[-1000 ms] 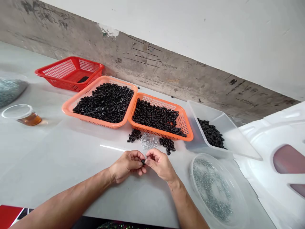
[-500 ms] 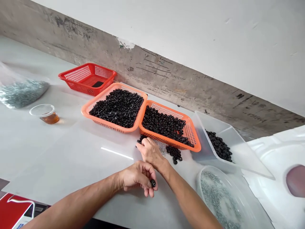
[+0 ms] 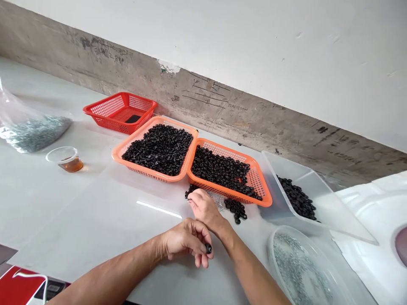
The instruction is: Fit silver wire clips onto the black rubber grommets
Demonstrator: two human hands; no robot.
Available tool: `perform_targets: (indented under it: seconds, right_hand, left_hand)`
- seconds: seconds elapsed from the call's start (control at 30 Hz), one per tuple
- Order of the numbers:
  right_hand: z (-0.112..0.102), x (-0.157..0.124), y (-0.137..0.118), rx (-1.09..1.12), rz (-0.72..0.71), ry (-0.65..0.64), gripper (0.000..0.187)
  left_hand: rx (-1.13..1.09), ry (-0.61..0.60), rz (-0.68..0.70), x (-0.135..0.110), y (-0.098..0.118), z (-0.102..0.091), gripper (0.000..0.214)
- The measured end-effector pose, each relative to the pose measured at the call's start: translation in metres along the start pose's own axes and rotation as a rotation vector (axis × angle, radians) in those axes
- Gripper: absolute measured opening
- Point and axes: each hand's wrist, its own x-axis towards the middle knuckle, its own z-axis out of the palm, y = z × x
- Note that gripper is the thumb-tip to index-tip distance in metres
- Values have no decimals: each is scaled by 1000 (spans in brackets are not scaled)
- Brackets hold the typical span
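Note:
My left hand (image 3: pixel 182 241) is closed, pinching a small black ring-shaped part (image 3: pixel 208 248) between thumb and forefinger, its hole facing out. Just beyond it, my right hand (image 3: pixel 205 208) is low over the table with its fingers drawn together. A dark speck shows at its fingertips, but what they hold is not clear. By those fingers lies a small heap of black rings (image 3: pixel 190 191), partly covered by the hand. To the right are tiny clear or silvery pieces (image 3: pixel 218 201) and another loose group of black rings (image 3: pixel 235 209).
Two orange baskets (image 3: pixel 118 155) (image 3: pixel 266 195) full of black parts stand behind my hands, a red basket (image 3: pixel 95 120) farther left. At left are a bag of metal pieces (image 3: pixel 38 131) and a cup of amber liquid (image 3: pixel 71 164). At right stand a clear bin (image 3: pixel 330 203) and a round tub (image 3: pixel 273 250).
My right hand has shifted slightly at the small heap, its fingers now closer together. The left hand keeps its pinch on the black ring. The whole view has moved a little.

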Motion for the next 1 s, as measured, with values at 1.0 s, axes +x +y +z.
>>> perform_targets:
  seconds: [1.0]
  right_hand:
    - [-26, -91, -15, 567, 379, 235, 17]
  left_hand:
    - [274, 382, 208, 12, -9, -9, 17]
